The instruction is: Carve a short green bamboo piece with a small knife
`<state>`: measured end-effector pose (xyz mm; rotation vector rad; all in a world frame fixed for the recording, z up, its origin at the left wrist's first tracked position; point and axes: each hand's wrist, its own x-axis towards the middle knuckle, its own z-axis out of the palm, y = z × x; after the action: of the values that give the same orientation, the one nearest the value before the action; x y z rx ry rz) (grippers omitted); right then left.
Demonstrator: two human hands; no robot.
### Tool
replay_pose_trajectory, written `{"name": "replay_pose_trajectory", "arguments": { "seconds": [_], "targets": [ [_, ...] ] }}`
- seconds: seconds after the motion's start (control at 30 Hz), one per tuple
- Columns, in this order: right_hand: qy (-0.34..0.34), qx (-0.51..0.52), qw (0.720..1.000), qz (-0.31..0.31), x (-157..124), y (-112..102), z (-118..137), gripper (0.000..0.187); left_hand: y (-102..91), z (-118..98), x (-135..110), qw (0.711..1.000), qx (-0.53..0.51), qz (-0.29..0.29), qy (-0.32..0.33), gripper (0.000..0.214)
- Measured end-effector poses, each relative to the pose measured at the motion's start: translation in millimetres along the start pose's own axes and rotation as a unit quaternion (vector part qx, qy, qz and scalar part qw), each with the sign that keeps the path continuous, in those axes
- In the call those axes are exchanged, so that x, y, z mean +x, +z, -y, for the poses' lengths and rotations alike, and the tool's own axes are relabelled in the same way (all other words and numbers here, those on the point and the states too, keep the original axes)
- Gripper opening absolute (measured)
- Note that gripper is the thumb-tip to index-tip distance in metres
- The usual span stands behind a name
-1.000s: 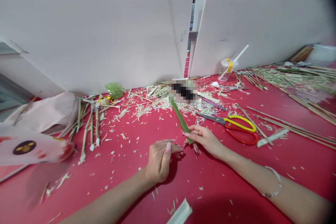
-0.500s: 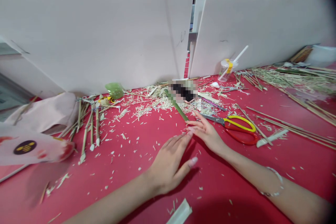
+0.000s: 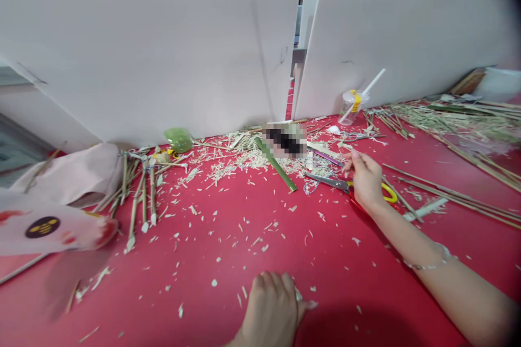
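My right hand (image 3: 365,180) lies over the handles of the yellow and red scissors (image 3: 328,180), fingers loosely spread and thumb beside the blades. The scissors lie flat on the red table (image 3: 228,227). A green bamboo strip (image 3: 277,167) lies by itself to the left of the scissors, with neither hand touching it. At the near edge my left hand (image 3: 272,309) rests on the table with its fingers curled under, and whatever is inside them is hidden.
Pale shavings (image 3: 228,160) litter the table's middle and back. Cut bamboo sticks (image 3: 142,195) lie at the left beside a pink bag (image 3: 69,176). Long bamboo strips (image 3: 456,135) pile up at the right. A plastic cup with a straw (image 3: 352,104) stands by the white partitions (image 3: 163,59).
My right hand let go of the green strip and moved right onto the scissors. My left hand pulled back to the near edge and curled shut. The strip now lies farther back.
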<state>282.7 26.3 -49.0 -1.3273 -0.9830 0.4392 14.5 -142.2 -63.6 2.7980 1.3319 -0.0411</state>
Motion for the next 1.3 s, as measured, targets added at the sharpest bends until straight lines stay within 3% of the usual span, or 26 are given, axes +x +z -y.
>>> {"name": "replay_pose_trajectory", "arguments": {
  "seconds": [0.1, 0.17, 0.23, 0.3, 0.4, 0.47, 0.67, 0.77, 0.93, 1.0, 1.13, 1.2, 1.3],
  "targets": [
    [-0.064, -0.192, 0.978, 0.039, 16.1, -8.8, -14.0, 0.039, -15.1, 4.5, 16.6, 0.999, 0.023, 0.01, 0.041, 0.018],
    [-0.086, -0.248, 0.964, 0.045, 26.8, -15.2, -23.1, 0.033, -26.6, 14.3, 28.8, 0.997, -0.068, -0.024, 0.03, 0.025],
    [-0.102, -0.285, 0.951, 0.06, 35.9, -20.1, -31.4, 0.027, -33.8, 27.3, 41.4, 0.971, -0.234, -0.053, 0.002, 0.036],
    [-0.113, -0.317, 0.938, 0.079, 42.3, -22.8, -38.8, 0.023, -35.0, 40.1, 53.6, 0.904, -0.422, -0.045, -0.051, 0.045],
    [-0.119, -0.349, 0.924, 0.102, 46.3, -23.1, -47.8, 0.019, -28.0, 52.6, 68.2, 0.768, -0.626, 0.002, -0.134, 0.052],
    [-0.119, -0.359, 0.919, 0.111, 46.2, -22.0, -52.0, 0.016, -21.7, 56.1, 73.2, 0.736, -0.659, -0.005, -0.156, 0.054],
    [-0.088, -0.344, 0.93, 0.093, 43.7, -22.6, -52.6, 0.02, -16.6, 56.4, 72.6, 0.718, -0.669, -0.068, -0.181, 0.057],
    [-0.056, -0.311, 0.947, 0.055, 42.3, -26.9, -45.6, 0.02, -21.0, 55.4, 70.4, 0.7, -0.688, -0.063, -0.18, 0.059],
    [0.005, -0.195, 0.98, 0.033, 31.8, -21.8, -27.1, 0.019, -18.4, 56.4, 68.7, 0.632, -0.76, -0.055, -0.139, 0.061],
    [0.03, -0.13, 0.99, 0.054, 20.8, -11.9, -17.3, 0.023, -14.9, 57.7, 69.1, 0.632, -0.757, -0.067, -0.15, 0.059],
    [0.06, -0.012, 0.992, 0.115, -14.5, 12.0, 9.0, 0.03, -15.1, 59.0, 70.3, 0.683, -0.703, -0.09, -0.177, 0.056],
    [0.148, 0.12, 0.967, 0.167, -35.5, 20.8, 24.3, 0.04, -18.8, 58.5, 70.3, 0.726, -0.658, -0.108, -0.166, 0.056],
    [0.228, 0.17, 0.931, 0.231, -64.7, 27.7, 44.0, 0.045, -22.5, 57.9, 69.2, 0.778, -0.598, -0.132, -0.139, 0.056]
  ]
}}
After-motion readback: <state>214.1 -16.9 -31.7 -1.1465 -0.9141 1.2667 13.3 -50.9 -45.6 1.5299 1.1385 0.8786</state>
